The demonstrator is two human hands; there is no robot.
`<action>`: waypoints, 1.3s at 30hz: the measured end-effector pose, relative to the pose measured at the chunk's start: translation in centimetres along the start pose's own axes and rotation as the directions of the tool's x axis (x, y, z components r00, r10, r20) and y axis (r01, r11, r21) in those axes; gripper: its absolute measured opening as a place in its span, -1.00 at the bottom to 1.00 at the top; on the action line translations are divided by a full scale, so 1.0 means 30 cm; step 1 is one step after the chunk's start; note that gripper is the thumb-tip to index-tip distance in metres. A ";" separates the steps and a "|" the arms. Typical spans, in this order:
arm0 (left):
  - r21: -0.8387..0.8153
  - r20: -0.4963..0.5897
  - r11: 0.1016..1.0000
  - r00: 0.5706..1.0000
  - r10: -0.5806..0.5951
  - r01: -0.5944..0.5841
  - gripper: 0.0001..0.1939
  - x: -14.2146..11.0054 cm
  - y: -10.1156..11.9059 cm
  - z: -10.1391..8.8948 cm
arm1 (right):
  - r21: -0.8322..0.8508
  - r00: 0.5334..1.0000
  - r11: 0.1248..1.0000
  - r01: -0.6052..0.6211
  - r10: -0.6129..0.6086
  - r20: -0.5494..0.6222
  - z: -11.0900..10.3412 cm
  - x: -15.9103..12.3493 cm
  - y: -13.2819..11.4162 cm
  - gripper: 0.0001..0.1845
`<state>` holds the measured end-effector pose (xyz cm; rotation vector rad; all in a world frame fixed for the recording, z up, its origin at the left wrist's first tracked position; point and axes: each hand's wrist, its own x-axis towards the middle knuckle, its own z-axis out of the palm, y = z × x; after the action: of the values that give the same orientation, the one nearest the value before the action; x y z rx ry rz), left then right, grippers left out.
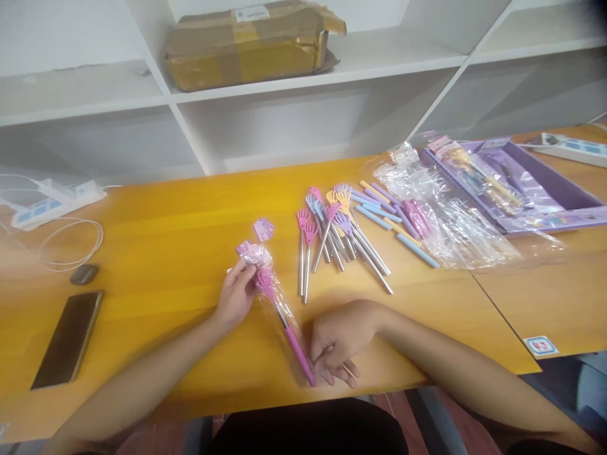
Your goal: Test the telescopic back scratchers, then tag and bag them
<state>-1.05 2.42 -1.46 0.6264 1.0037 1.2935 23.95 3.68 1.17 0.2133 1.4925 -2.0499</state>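
Note:
A pink back scratcher [296, 347] with a hand-shaped head and a metal rod lies slanted inside a clear plastic bag [283, 297]. At the bag's upper end, near a printed card, my left hand [237, 294] pinches the plastic between thumb and fingers. My right hand [339, 341] is bent beside the lower end of the pink handle. Its thumb and forefinger appear to pinch the bag's bottom edge, while the other fingers stick out loosely. Small printed cards [263, 229] lie just beyond my left hand.
Loose back scratcher heads on metal rods [332, 221] lie in a pile ahead. Coloured handle tubes [374, 215] and clear bags [474, 234] are to the right, before a purple box [569, 183]. A phone [69, 338] and a power strip [59, 202] are at left.

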 end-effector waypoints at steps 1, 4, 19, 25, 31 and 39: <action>0.012 0.006 1.000 1.000 0.012 -0.012 -0.66 0.001 -0.001 -0.003 | 0.010 1.000 1.000 -0.008 0.008 -0.003 -0.001 0.001 0.003 -0.75; 0.112 0.045 0.987 0.993 0.113 -0.117 -0.67 -0.001 -0.003 -0.011 | 0.019 1.000 1.000 -0.014 0.013 0.011 -0.004 0.006 0.011 -0.73; 0.387 0.145 0.887 0.966 0.213 -0.253 -0.71 -0.012 0.009 -0.037 | -0.031 0.999 1.000 -0.002 0.003 0.045 -0.003 -0.001 0.012 -0.82; 0.306 0.103 0.931 0.979 0.176 -0.199 -0.71 -0.002 -0.005 -0.050 | -0.059 1.000 0.998 0.004 -0.002 0.031 0.002 -0.004 0.005 -0.78; 0.302 0.097 0.930 0.978 0.187 -0.208 -0.73 -0.002 -0.005 -0.048 | -0.054 1.000 0.999 -0.003 0.004 0.022 0.005 -0.004 0.007 -0.80; 0.295 0.120 0.930 0.974 0.192 -0.220 -0.72 -0.006 0.005 -0.035 | -0.043 1.000 0.999 -0.015 0.015 0.010 0.007 -0.002 0.014 -0.79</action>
<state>-2.03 2.12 -1.77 1.0434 1.0964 1.2884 24.28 3.43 0.92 0.1952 1.5228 -2.0019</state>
